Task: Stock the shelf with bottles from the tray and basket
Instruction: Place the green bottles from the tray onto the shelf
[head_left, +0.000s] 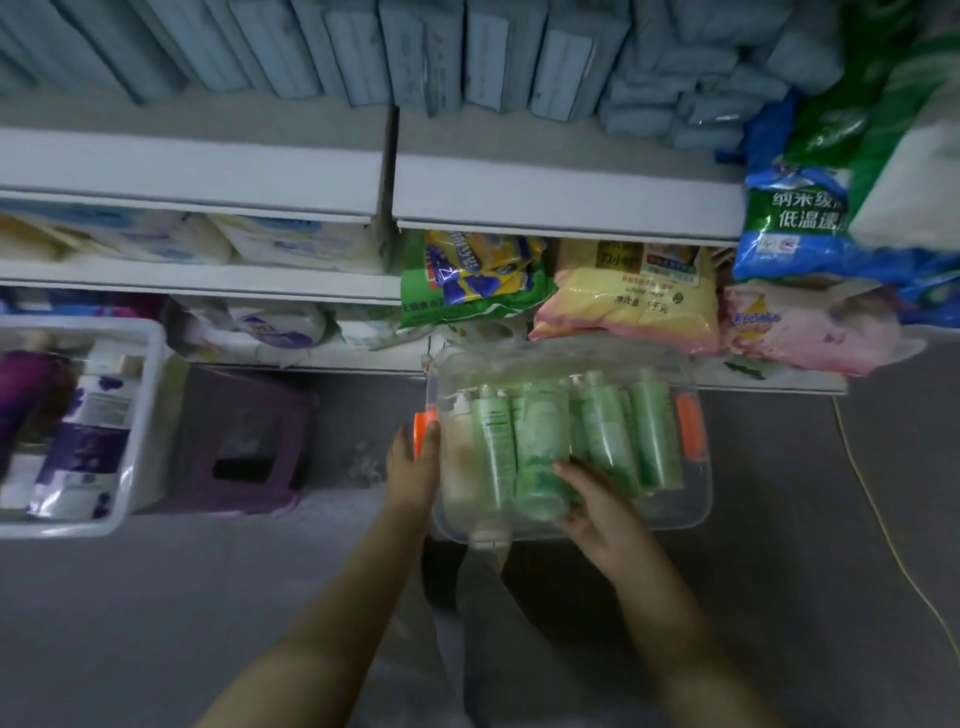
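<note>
While left hand lies flat against clear bin, right hand grasps green bottle

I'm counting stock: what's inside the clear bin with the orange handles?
The clear bin holds several green bottles lying side by side and a pale pump bottle at its left. The right hand grips one green bottle, covering its base; anything beneath them is hidden.
</note>
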